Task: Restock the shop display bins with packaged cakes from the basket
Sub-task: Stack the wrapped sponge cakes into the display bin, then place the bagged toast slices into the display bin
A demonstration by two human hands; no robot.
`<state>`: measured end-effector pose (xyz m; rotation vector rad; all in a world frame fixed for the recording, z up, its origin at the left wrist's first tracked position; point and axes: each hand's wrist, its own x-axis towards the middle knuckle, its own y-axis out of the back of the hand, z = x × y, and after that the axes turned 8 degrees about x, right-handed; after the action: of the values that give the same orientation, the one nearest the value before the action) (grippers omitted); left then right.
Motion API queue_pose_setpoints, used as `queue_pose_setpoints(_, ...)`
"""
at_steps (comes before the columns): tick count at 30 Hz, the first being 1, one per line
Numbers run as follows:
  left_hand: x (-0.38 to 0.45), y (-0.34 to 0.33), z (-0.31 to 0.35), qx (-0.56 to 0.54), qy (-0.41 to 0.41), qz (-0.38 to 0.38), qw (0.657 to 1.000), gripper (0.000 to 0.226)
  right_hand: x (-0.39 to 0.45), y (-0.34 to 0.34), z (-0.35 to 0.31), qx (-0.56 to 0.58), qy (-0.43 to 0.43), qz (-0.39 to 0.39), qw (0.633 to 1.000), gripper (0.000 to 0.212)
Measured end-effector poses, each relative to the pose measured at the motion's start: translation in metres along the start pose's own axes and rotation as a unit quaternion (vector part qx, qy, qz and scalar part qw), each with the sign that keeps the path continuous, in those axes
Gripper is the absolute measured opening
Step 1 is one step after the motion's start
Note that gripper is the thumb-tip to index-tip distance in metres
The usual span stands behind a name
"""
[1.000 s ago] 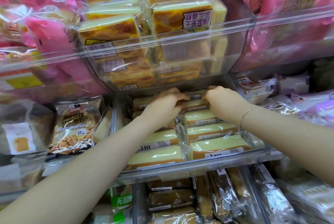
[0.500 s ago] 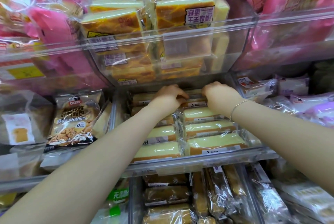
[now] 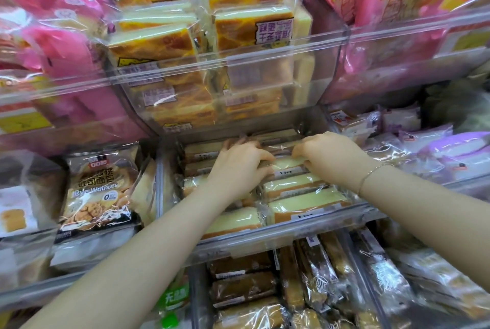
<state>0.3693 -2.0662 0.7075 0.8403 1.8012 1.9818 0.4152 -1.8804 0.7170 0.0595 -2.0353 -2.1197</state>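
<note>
Hands: both reach deep into the middle bin (image 3: 265,242), under the upper bin (image 3: 238,63), likely so the new stock goes to the rear of the rows.
Left hand (image 3: 240,163): fingers curled over the top of a wrapped cake at the back of the left row; it seems to press and steady the pack, though a true pinch cannot be told.
Right hand (image 3: 327,152): fingertips pinch the clear wrapper of the packaged cake (image 3: 287,163) between the two hands, at the back of the right row.
Bracelet (image 3: 367,177): thin chain on the right wrist, clear of the packs.
Rows: pale yellow cakes (image 3: 302,204) lie flat, overlapping like tiles with labels facing front, probably so shoppers can read them and take the front one.
Basket: not in view.
Neighbours: walnut bread bag (image 3: 98,190) stands in the bin to the left; brown cake bars (image 3: 244,286) fill the bin below; pink packs (image 3: 66,63) sit above left.
Judgement: the step looks like seating one cake in line; the slippery film may let it slide crooked.
</note>
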Motion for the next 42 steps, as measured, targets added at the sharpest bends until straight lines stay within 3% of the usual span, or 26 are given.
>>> queue_pose_setpoints(4, 0.002, -0.001, -0.002, -0.031, -0.002, 0.007, 1.0, 0.026, -0.001, -0.001, -0.001, -0.022, 0.009, 0.011, 1.0, 0.03)
queue_pose_setpoints(10, -0.021, 0.0, 0.01, -0.038, -0.036, 0.021, 0.998, 0.034, -0.028, 0.016, -0.01, 0.122, -0.047, 0.017, 0.991, 0.041)
queue_pose_setpoints(15, -0.04, -0.005, 0.016, -0.076, -0.061, -0.021, 0.995, 0.032, -0.053, 0.011, -0.026, 0.098, -0.08, -0.046, 0.991, 0.029)
queue_pose_setpoints(21, -0.034, -0.009, 0.018, -0.074, -0.047, -0.026, 0.996, 0.029, -0.049, -0.001, -0.026, 0.092, -0.115, 0.028, 0.989, 0.029)
queue_pose_setpoints(24, -0.037, -0.006, 0.02, -0.085, -0.037, -0.03, 0.995, 0.028, -0.047, -0.003, -0.023, 0.105, -0.118, 0.027, 0.987, 0.028)
queue_pose_setpoints(26, -0.039, 0.002, 0.027, -0.076, -0.024, -0.039, 0.996, 0.029, -0.053, 0.001, -0.022, 0.152, -0.098, 0.033, 0.983, 0.031)
queue_pose_setpoints(28, -0.04, 0.012, 0.045, -0.108, -0.016, 0.018, 0.994, 0.027, -0.071, 0.008, -0.019, 0.223, -0.062, 0.106, 0.967, 0.033)
queue_pose_setpoints(31, -0.046, 0.034, 0.107, -0.26, -0.072, 0.208, 0.94, 0.019, -0.129, 0.018, -0.007, 0.293, -0.058, 0.31, 0.903, 0.026)
queue_pose_setpoints(32, -0.049, 0.038, 0.138, -0.32, -0.104, 0.242, 0.91, 0.019, -0.157, 0.018, 0.002, 0.305, -0.085, 0.375, 0.871, 0.024)
queue_pose_setpoints(34, -0.06, 0.028, 0.209, -0.438, -0.173, 0.241, 0.849, 0.02, -0.223, 0.013, 0.025, 0.304, -0.17, 0.482, 0.804, 0.021)
queue_pose_setpoints(36, -0.08, -0.003, 0.293, -0.531, -0.219, 0.162, 0.803, 0.022, -0.303, -0.007, 0.053, 0.304, -0.298, 0.555, 0.715, 0.019)
queue_pose_setpoints(38, -0.112, -0.049, 0.375, -0.581, -0.228, 0.039, 0.78, 0.023, -0.391, -0.043, 0.078, 0.29, -0.444, 0.57, 0.627, 0.019)
queue_pose_setpoints(40, -0.151, -0.11, 0.449, -0.577, -0.221, -0.103, 0.78, 0.025, -0.478, -0.092, 0.092, 0.274, -0.578, 0.516, 0.57, 0.018)
queue_pose_setpoints(42, -0.196, -0.189, 0.503, -0.535, -0.191, -0.247, 0.785, 0.026, -0.56, -0.152, 0.092, 0.27, -0.686, 0.412, 0.535, 0.02)
